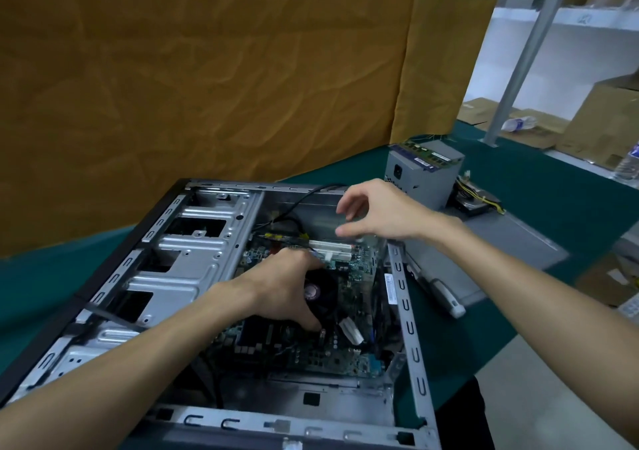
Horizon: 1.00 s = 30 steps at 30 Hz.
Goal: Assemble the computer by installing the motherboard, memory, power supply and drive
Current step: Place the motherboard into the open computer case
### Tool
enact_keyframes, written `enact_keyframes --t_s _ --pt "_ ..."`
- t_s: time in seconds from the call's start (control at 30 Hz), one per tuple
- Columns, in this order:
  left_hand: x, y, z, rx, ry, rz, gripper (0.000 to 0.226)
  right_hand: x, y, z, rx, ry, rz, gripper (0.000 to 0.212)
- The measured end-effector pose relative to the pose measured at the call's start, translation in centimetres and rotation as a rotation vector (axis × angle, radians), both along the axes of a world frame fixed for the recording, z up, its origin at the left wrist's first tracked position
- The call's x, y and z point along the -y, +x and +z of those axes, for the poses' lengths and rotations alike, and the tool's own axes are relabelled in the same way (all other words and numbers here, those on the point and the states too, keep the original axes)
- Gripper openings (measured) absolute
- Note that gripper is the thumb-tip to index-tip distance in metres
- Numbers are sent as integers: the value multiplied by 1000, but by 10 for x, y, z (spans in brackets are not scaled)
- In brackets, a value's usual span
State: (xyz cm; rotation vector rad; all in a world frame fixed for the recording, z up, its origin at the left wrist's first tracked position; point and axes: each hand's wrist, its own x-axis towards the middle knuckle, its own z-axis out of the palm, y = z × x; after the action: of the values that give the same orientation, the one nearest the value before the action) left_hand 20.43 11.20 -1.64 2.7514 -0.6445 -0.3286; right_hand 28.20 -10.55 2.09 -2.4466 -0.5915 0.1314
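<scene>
Inside case (193, 242), left hand (287, 287) gripping cooler (320, 294), right hand (377, 212) loose, labels unreadable

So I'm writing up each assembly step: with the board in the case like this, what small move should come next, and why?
Probably nudge the motherboard until it lies flat in the case. The left hand grips its cooler while the right hand hovers, fingers loosely curled, over the far end. Power supply and memory stick wait outside.

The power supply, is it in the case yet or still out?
Out. The power supply stands on the green table beyond the open case, memory sticks lying on top.
</scene>
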Motion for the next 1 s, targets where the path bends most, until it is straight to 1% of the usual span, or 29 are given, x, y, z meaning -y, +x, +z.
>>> enact_keyframes --t_s 0.1,0.13,0.27,0.37,0.4,0.47,0.53,0.57,0.7,0.8,0.9,1.0 --pt "2 -1 -1 -12 -31 6 65 -6 -5 -16 170 96 -113 11" --pt "4 -1 -1 -20 -34 10 66 -8 -6 -19 216 133 -158 10" --pt "8 1 -2 -38 -33 14 66 -9 -11 -20 335 296 -307 13" --pt "7 0 -2 -19 -46 24 69 -1 -14 -25 389 278 -427 16" --pt "7 1 0 -14 -49 28 70 2 -14 -27 357 252 -470 20" --pt "8 3 1 -16 -48 30 70 3 -13 -29 201 238 -540 32" --pt "9 3 -2 -15 -43 23 68 1 -12 -28 42 234 -555 40" --pt "9 2 -5 -8 -36 12 67 -1 -12 -27 -6 226 -554 42" --pt "9 3 -7 -9 -10 -17 80 -3 -11 -25 -54 217 -567 46" --pt "11 4 -4 -32 -4 -18 82 -3 -12 -26 -56 262 -594 48" --pt "12 -2 -7 -79 3 -7 99 -2 -12 -27 -64 360 -618 51" --pt "15 -5 -5 -218 0 34 108 10 -15 -30 -123 516 -652 57"
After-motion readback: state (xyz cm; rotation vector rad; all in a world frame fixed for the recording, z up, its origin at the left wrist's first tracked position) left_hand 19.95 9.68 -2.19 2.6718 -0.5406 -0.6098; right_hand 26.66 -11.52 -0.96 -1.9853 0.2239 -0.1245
